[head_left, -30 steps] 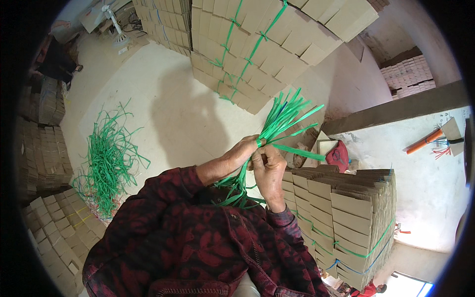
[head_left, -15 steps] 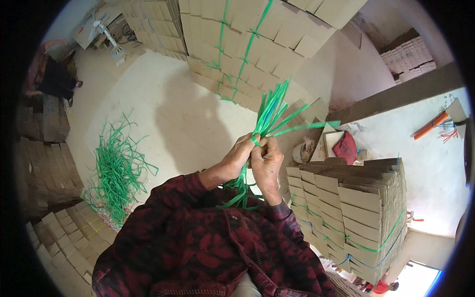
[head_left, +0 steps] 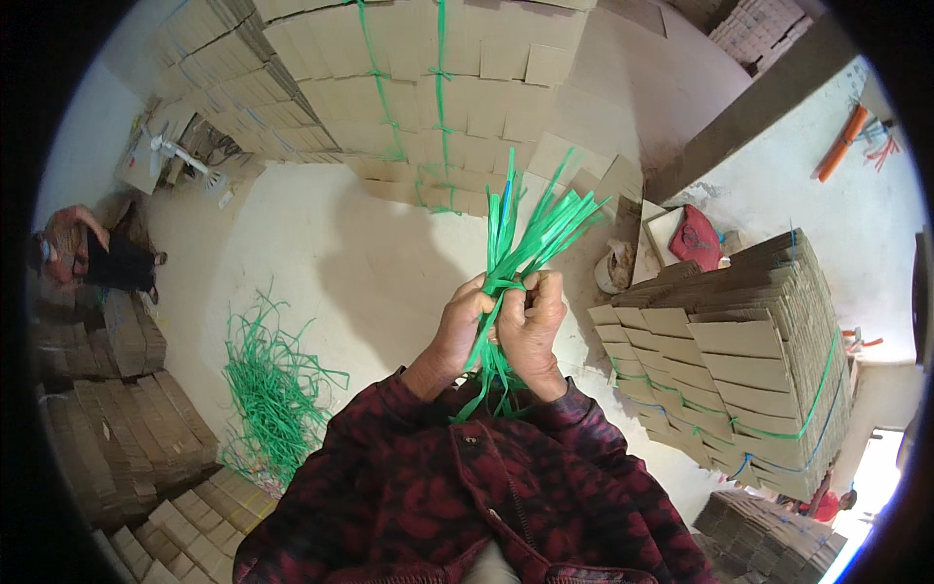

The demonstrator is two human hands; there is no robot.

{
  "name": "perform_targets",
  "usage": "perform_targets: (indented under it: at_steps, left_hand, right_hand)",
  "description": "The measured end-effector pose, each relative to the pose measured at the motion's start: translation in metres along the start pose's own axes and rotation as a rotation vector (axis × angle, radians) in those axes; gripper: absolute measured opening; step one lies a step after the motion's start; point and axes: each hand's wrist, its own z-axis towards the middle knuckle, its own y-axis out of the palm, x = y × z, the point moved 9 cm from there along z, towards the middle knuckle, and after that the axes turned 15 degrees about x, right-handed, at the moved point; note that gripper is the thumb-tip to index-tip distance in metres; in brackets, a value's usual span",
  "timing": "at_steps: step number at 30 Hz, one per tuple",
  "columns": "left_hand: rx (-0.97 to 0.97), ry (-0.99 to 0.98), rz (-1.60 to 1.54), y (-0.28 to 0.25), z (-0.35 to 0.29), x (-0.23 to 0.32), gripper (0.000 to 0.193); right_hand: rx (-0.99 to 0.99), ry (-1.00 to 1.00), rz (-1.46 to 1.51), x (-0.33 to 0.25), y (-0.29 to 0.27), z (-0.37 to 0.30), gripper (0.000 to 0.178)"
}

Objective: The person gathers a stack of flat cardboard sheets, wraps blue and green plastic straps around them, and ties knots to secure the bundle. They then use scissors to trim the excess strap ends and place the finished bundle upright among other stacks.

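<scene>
In front of my chest is a bundle of green plastic strapping strips (head_left: 545, 238), with a little blue among them. A green strip crosses around its middle, between my hands. My left hand (head_left: 455, 326) is closed on the left side of this crossing, thumb up against the strips. On the other side my right hand (head_left: 533, 321) is closed too, its fingers curled and pinching the strip. The upper ends fan out away from me in two groups. The lower ends hang between my wrists down to my jacket.
A tangled heap of green strips (head_left: 277, 389) lies on the floor at left. Stacks of flat cardboard (head_left: 739, 350) tied with green and blue strips stand at right, left and far side. A red bag (head_left: 696, 237) sits behind the right stack. Another person (head_left: 83, 248) is at far left.
My hands have drawn slightly apart on the bundle, and its upper strips now spread into two groups. My view has turned, bringing the person at far left into fuller sight.
</scene>
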Motion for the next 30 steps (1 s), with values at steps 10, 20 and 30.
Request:
perform_targets:
  at_steps: [10,20,30]
  left_hand:
    - [-0.044,0.003,0.106,0.005,-0.007,0.005,0.034]
    - [-0.061,0.069,0.024,0.007,-0.013,0.012,0.024]
    - [0.003,0.141,0.073,0.005,-0.013,0.021,0.017]
  right_hand:
    - [-0.148,0.294,0.111,-0.011,0.006,0.005,0.010]
    - [-0.197,-0.220,-0.062,-0.029,0.006,0.001,0.010]
    - [-0.301,-0.122,0.030,-0.043,0.011,0.004,0.007]
